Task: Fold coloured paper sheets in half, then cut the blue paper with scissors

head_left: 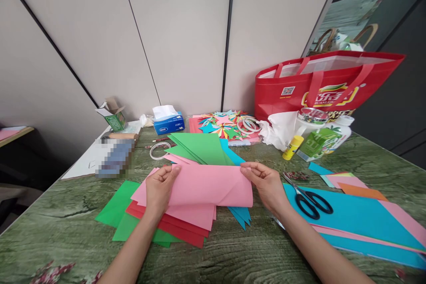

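A pink sheet of paper (pixel 209 186), folded over, is held up a little above a pile of coloured paper. My left hand (pixel 160 188) pinches its left edge, thumb on top. My right hand (pixel 266 183) pinches its upper right corner between thumb and fingers. Under the sheet lie more pink, red (pixel 173 226) and green sheets (pixel 118 208). Folded green triangles (pixel 199 147) and blue pieces (pixel 241 216) lie behind and below it.
Black-handled scissors (pixel 311 202) lie on large blue sheets (pixel 359 217) at the right. A glue stick (pixel 292 147), tape rolls (pixel 159 150), tissue box (pixel 168 123), coloured paper stars (pixel 226 125), a red bag (pixel 319 86) and a white jar (pixel 313 120) stand toward the back of the green table (pixel 66 226).
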The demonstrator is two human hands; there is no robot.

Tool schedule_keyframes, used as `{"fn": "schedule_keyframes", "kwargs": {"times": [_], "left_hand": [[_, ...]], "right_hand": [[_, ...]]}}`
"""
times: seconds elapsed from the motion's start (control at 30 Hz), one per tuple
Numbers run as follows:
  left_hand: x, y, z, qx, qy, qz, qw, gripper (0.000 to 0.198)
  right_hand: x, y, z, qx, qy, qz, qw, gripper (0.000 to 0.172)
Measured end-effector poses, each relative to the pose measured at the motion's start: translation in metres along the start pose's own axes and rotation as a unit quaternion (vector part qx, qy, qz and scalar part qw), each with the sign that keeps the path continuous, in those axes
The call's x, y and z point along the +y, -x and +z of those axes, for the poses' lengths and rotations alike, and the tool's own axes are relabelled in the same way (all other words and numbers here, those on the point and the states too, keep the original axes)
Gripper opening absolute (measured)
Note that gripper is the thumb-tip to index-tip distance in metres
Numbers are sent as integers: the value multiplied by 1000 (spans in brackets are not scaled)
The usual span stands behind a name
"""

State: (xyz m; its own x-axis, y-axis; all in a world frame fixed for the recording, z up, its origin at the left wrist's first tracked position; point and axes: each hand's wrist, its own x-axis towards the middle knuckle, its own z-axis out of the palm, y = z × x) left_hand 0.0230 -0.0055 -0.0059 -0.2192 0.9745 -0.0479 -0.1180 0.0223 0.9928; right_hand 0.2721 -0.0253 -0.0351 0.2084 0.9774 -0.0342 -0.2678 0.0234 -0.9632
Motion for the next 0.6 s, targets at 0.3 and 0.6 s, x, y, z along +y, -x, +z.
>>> {"fn": "schedule_keyframes", "kwargs": {"times": [0.3,0.6], "left_hand": [[2,-1,1,6,-3,8,1000,32],[2,-2,2,15,39,6,999,31]], "right_hand": [[-1,0,0,-2,1,7,1000,40],[-4,-1,-1,10,-32,20,999,39]]}}
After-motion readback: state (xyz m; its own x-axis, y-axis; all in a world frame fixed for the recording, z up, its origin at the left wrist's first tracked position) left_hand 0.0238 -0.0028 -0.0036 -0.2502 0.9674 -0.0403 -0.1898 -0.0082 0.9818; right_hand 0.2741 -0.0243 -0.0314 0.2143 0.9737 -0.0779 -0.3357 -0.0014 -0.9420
